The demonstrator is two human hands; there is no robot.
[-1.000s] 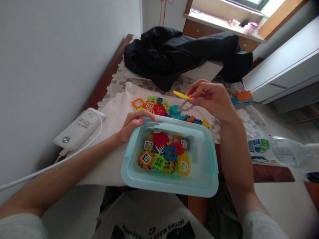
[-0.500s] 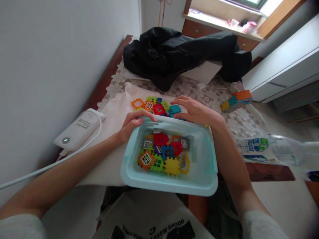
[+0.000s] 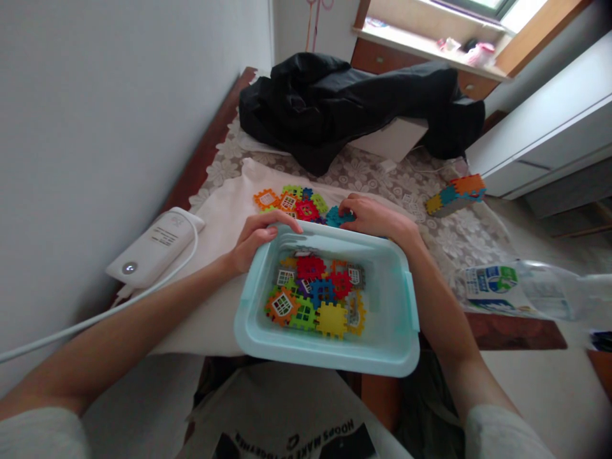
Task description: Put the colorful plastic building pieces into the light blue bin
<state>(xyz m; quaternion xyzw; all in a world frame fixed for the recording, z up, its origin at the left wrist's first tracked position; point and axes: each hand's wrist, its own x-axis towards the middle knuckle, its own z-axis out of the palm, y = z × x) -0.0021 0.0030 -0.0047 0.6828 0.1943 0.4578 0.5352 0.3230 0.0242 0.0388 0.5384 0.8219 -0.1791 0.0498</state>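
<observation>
A light-blue plastic box [image 3: 253,341] is tilted towards me at the table's near edge. Inside lie several interlocking building tiles, among them a yellow tile [image 3: 331,320] and a red tile [image 3: 310,266]. My left hand [image 3: 253,239] grips the box's far left rim, thumb and fingers over the edge. Just beyond the far rim, my right hand [image 3: 370,215] has curled fingers closed on a teal building tile [image 3: 337,218]. More tiles lie on the white cloth beside it, including a red tile [image 3: 306,210] and an orange tile [image 3: 265,198]; the box hides part of this pile.
A white power bank [image 3: 153,248] with a cable lies left. To the right are a plastic bottle [image 3: 521,290] and a built tile block [image 3: 456,193]. Black clothing [image 3: 354,105] covers the table's far side, over a white box [image 3: 394,137]. A wall borders the left.
My right hand's fingers, spread before, have curled in around the teal tile. The left hand and the box have hardly moved.
</observation>
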